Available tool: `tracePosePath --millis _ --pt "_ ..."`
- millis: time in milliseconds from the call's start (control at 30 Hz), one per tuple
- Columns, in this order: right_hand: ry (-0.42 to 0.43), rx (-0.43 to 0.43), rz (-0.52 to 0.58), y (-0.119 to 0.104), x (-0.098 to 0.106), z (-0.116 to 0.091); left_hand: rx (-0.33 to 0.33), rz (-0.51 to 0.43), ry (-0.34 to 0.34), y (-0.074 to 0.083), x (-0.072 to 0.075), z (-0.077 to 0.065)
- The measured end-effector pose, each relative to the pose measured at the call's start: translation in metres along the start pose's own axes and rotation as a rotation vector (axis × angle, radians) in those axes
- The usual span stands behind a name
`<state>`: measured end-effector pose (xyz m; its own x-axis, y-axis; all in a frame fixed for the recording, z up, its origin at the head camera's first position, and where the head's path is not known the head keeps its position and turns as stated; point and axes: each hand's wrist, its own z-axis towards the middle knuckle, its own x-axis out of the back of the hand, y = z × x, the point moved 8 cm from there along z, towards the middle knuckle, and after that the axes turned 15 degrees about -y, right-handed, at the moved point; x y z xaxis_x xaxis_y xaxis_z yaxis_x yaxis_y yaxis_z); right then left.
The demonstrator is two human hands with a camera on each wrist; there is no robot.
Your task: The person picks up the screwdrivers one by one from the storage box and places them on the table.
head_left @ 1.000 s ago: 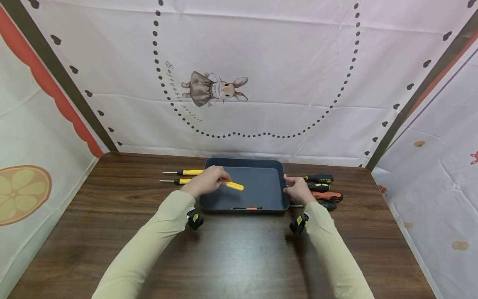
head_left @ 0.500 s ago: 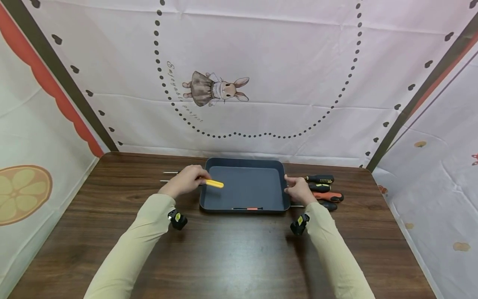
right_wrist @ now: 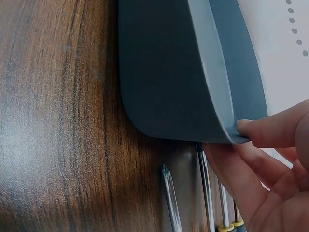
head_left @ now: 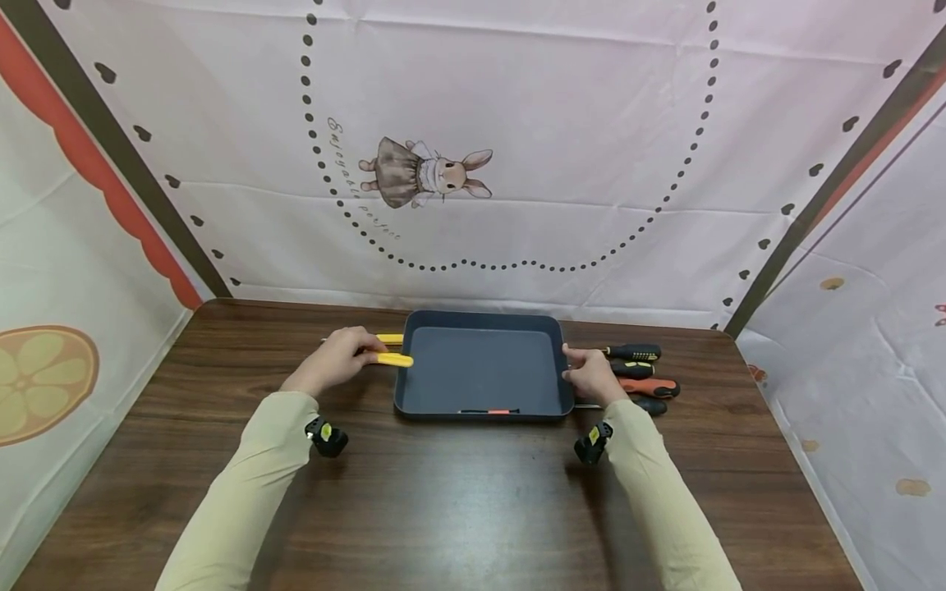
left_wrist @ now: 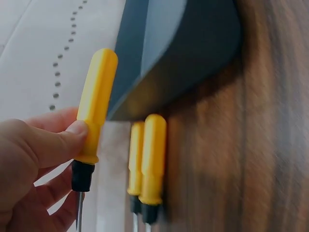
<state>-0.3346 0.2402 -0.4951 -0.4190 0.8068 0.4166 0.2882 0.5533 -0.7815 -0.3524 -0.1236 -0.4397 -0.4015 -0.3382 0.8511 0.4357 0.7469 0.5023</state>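
Observation:
My left hand [head_left: 334, 359] pinches a yellow-handled screwdriver [left_wrist: 94, 104] near the black collar, between thumb and fingers. The handle end reaches over the left rim of a dark grey tray [head_left: 484, 361], and the metal shaft runs back beneath the palm. Two more yellow screwdrivers [left_wrist: 153, 159] lie side by side on the table at the tray's left wall. At the opposite side, my right hand [head_left: 591, 375] grips the tray's right rim, thumb inside and fingers outside. Along the front wall in the tray lies a thin black-and-red tool [head_left: 498, 411], its kind too small to tell.
Right of the tray lie several screwdrivers, among them an orange-handled one [head_left: 650, 388] and a black-handled one [head_left: 634, 353]. Their shafts point toward the tray, partly under my right hand. A printed cloth [head_left: 554, 205] hangs behind the wooden table [head_left: 473, 501].
My left hand has moved left with the yellow screwdriver, from above the tray's interior to beyond its left rim. The right hand and the tray have stayed in place.

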Motion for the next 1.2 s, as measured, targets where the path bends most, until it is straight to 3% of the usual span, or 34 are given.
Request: tracePosePath --millis 367,533,1000,1200 --pt "0.006 -0.016 0.011 0.0 -0.001 0.0 0.057 -0.018 0.118 -0.04 -0.008 -0.014" --pt "0.019 -0.022 0.012 0.002 0.001 0.0 0.068 -0.037 0.116 -0.049 -0.014 -0.015" --pt "0.017 -0.011 0.004 0.001 0.002 0.001 -0.008 0.048 0.126 -0.043 -0.031 -0.011" --pt "0.019 -0.018 0.005 0.002 0.002 0.001 0.019 0.049 0.13 -0.044 -0.035 -0.008"
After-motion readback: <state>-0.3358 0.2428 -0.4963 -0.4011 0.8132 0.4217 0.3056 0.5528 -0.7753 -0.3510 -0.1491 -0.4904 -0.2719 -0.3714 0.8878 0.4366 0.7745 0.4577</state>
